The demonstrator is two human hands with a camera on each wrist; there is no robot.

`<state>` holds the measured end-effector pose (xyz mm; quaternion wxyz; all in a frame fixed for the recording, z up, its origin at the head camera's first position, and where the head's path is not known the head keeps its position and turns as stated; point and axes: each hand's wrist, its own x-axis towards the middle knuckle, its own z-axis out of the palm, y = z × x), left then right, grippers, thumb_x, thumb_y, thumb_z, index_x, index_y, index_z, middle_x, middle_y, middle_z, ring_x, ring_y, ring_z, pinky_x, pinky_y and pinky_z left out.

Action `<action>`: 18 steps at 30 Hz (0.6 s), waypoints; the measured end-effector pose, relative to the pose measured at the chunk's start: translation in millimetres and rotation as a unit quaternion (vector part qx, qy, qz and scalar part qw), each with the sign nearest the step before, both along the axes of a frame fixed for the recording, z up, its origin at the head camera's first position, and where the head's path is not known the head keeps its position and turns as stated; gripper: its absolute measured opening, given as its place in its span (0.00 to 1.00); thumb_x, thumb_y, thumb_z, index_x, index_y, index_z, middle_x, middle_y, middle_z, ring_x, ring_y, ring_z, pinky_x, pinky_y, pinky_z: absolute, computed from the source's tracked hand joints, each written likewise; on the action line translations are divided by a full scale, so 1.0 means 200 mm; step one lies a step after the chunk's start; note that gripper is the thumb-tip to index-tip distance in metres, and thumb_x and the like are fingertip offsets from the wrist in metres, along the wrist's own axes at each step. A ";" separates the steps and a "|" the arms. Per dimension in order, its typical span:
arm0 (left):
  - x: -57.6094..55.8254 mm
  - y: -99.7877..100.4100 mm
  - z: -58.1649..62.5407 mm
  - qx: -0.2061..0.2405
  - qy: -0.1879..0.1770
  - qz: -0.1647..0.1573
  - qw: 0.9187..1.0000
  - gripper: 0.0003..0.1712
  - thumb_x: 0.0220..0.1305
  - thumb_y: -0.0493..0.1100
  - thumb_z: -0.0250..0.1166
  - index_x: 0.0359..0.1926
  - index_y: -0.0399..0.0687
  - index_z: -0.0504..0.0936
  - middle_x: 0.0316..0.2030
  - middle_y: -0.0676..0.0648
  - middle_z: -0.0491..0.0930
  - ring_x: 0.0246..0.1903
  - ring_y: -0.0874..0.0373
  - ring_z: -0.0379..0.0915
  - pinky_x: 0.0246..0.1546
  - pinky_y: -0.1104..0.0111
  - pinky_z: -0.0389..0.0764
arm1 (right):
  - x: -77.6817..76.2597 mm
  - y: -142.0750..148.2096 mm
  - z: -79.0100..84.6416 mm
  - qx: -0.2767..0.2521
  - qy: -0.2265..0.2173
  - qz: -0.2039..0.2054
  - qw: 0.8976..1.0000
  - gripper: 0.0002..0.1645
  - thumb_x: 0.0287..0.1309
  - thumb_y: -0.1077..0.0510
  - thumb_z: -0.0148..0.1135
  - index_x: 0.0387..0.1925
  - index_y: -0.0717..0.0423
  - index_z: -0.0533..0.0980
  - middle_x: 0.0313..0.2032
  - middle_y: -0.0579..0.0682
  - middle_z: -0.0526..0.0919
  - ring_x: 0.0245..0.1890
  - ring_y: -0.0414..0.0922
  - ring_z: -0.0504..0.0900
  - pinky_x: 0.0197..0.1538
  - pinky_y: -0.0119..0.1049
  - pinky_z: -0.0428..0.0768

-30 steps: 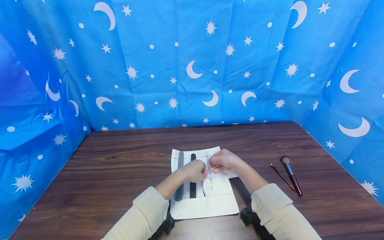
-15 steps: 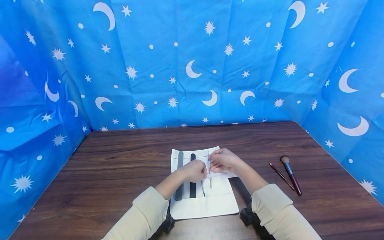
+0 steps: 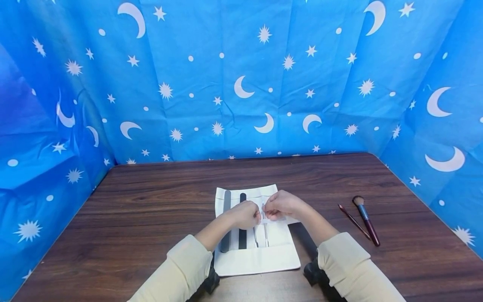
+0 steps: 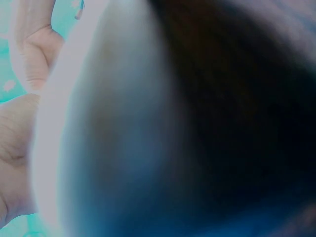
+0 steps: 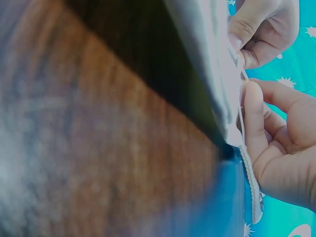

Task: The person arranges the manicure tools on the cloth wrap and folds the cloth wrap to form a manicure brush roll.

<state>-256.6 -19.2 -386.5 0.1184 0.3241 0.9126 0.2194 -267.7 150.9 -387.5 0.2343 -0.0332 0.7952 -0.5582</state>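
Observation:
A white fabric tool pouch [image 3: 260, 260] lies unfolded on the table. Under its cross band sit a grey nail file [image 3: 225, 241], a black nail file [image 3: 242, 240] and a slim dark-tipped tool [image 3: 256, 240]. My left hand [image 3: 245, 214] pinches the band's fabric between thumb and curled fingers, as the right wrist view [image 5: 269, 29] also shows. Close beside it, my right hand [image 3: 284, 205] pinches the upper part of a slim silver metal tool [image 3: 266, 237], whose lower end lies below the band. The left wrist view is mostly blocked by blurred pale fabric.
To the right on the wooden table [image 3: 151, 201] lie a makeup brush [image 3: 367, 222] with a dark red handle and a thin dark red pencil-like stick [image 3: 354, 221]. A blue curtain [image 3: 241, 75] with moons and stars hangs behind the table.
The right hand has moved slightly toward the pouch's near edge, and the silver tool has slid down with it, more of it showing below the band. The left hand stays put.

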 end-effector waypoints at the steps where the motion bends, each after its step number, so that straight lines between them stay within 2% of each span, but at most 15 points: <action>1: 0.00 0.00 0.00 -0.001 0.001 0.000 1.000 0.10 0.54 0.30 0.58 0.20 0.44 0.77 0.14 0.55 0.68 0.15 0.65 0.60 0.19 0.75 0.63 | 0.00 0.00 0.00 0.003 0.001 0.001 1.000 0.05 0.53 0.69 0.58 0.24 0.68 0.77 0.16 0.50 0.76 0.16 0.38 0.73 0.22 0.26 0.73; 6: 0.00 0.00 0.00 -0.005 0.004 0.002 1.000 0.09 0.54 0.30 0.58 0.20 0.44 0.77 0.14 0.55 0.69 0.15 0.64 0.61 0.20 0.75 0.64 | 0.01 -0.01 0.01 0.034 0.016 0.000 0.999 0.06 0.51 0.69 0.60 0.22 0.68 0.77 0.15 0.50 0.75 0.15 0.38 0.72 0.22 0.27 0.73; 10: 0.01 0.01 0.00 -0.013 0.008 0.000 1.000 0.09 0.54 0.31 0.59 0.20 0.44 0.77 0.14 0.55 0.68 0.16 0.64 0.61 0.20 0.75 0.63 | 0.03 0.00 0.05 0.113 0.055 -0.004 0.992 0.07 0.53 0.65 0.60 0.24 0.68 0.79 0.17 0.50 0.77 0.17 0.39 0.75 0.25 0.30 0.76; 12: 0.01 0.01 0.00 -0.018 0.012 0.000 1.000 0.09 0.55 0.31 0.59 0.20 0.44 0.77 0.14 0.55 0.69 0.16 0.65 0.61 0.20 0.75 0.64 | 0.04 0.03 0.09 0.133 0.069 -0.014 0.989 0.09 0.54 0.64 0.60 0.28 0.69 0.79 0.20 0.52 0.79 0.20 0.40 0.77 0.28 0.32 0.78; 18: 0.02 0.02 0.01 -0.007 0.001 0.022 1.000 0.14 0.58 0.33 0.57 0.17 0.45 0.73 0.12 0.54 0.66 0.13 0.64 0.59 0.19 0.75 0.62 | 0.08 0.24 0.23 0.092 0.097 -0.044 0.990 0.15 0.57 0.65 0.56 0.39 0.78 0.75 0.28 0.59 0.81 0.28 0.45 0.80 0.34 0.36 0.80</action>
